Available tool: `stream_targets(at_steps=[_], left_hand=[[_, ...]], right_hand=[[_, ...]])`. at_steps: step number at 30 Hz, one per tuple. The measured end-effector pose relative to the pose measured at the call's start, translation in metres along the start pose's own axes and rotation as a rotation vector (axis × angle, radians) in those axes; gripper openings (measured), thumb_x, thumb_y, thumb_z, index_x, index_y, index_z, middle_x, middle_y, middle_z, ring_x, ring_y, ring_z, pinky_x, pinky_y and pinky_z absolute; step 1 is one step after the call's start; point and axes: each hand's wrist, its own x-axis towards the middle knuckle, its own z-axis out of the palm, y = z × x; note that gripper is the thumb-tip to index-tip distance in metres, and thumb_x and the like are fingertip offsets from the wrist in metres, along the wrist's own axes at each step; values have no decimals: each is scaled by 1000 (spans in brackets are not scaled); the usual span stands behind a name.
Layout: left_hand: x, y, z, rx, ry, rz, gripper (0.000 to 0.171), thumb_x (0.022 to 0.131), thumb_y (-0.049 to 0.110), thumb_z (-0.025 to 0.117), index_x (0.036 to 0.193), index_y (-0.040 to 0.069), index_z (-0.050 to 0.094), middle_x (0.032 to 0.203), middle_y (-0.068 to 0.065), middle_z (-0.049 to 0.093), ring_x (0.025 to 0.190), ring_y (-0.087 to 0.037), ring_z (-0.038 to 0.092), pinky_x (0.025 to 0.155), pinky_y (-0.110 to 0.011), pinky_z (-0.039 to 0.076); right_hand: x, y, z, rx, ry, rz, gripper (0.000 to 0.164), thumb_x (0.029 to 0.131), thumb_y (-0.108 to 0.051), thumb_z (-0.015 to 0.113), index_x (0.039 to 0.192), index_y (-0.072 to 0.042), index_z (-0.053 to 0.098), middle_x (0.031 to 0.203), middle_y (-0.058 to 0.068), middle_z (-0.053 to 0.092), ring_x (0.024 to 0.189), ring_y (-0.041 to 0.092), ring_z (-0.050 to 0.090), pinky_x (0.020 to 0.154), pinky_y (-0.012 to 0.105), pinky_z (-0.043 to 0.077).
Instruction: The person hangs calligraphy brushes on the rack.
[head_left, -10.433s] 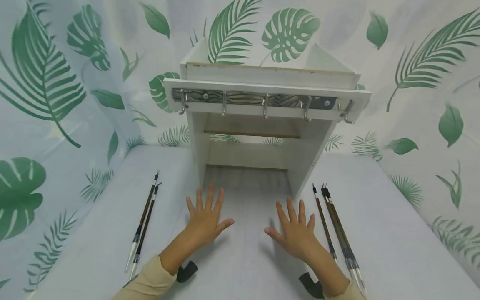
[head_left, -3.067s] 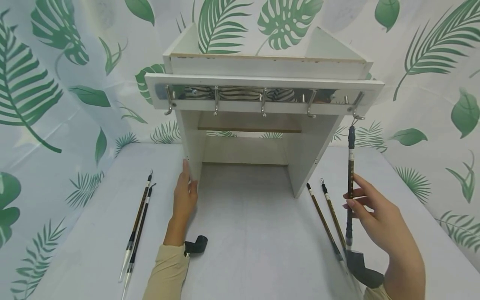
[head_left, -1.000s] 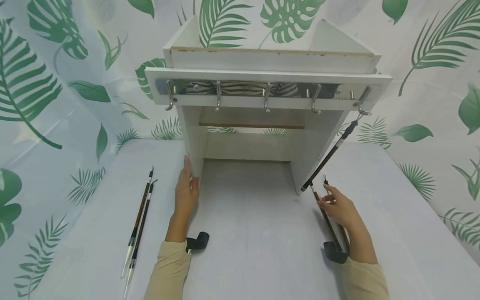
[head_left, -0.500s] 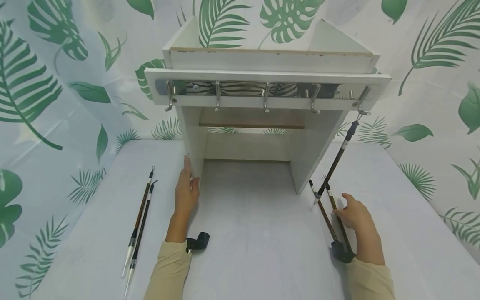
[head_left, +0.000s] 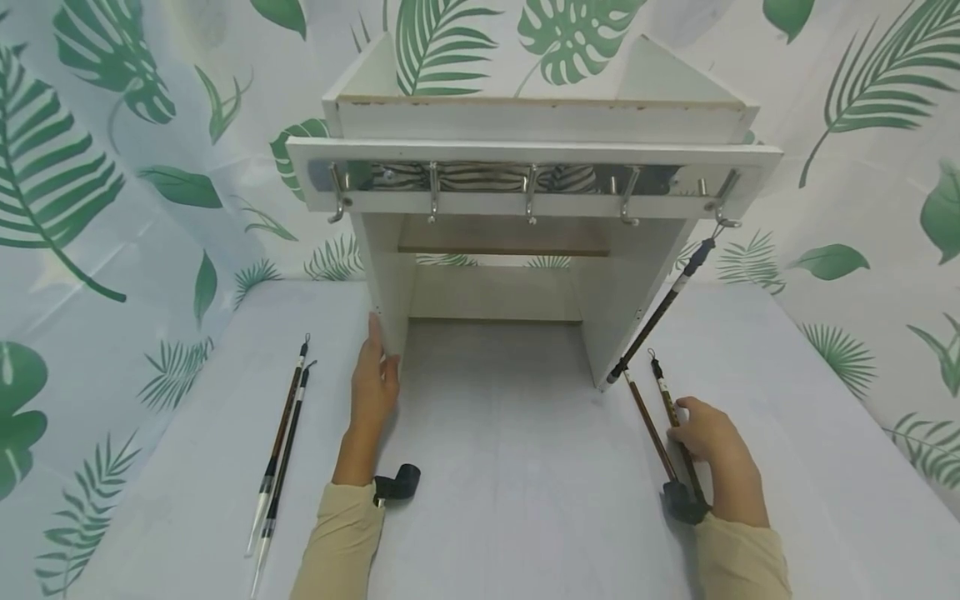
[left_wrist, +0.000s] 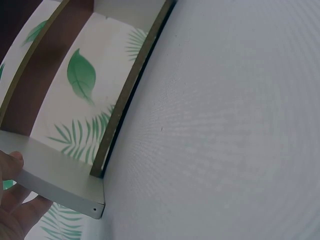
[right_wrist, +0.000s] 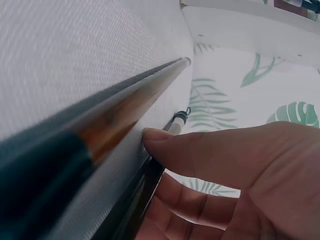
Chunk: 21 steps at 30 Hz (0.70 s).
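My left hand point(head_left: 372, 392) grips the front edge of the left side panel of a white shelf unit point(head_left: 543, 123), thumb point(left_wrist: 11, 164) inside and fingers outside. My right hand point(head_left: 712, 433) pinches the shaft of a calligraphy brush point(head_left: 664, 392) lying on the table at the right; in the right wrist view the thumb point(right_wrist: 172, 145) lies over the brush and the fingers come from beneath. Beside it lies another brush point(head_left: 648, 423), large in the right wrist view. A third brush point(head_left: 663, 307) hangs by its loop from the rightmost hook point(head_left: 724, 198), slanting towards the right panel's foot.
Several metal hooks line the front rail point(head_left: 480, 202) of the shelf unit. Two more brushes point(head_left: 287, 417) with clear caps lie left of my left arm. A white cloth covers the table point(head_left: 495, 500), and a leaf-patterned curtain point(head_left: 862, 333) stands behind.
Both hands lay spread on the table at first. The left moved to the shelf panel. The right hung one brush on the rightmost hook, let go and took another; the hanging brush swings.
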Motion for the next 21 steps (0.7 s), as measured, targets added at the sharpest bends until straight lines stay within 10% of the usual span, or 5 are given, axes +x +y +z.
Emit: stream_targets(at_steps=[21], left_hand=[[-1, 0, 0, 11, 9, 12, 70, 93, 2, 46, 148, 15, 5, 138, -22, 36, 127, -36, 39, 98, -40, 48]], right_hand=[[-9, 1, -15, 23, 80, -129, 63, 84, -4, 52, 136, 12, 20, 105, 37, 52, 74, 32, 62, 60, 41, 55]])
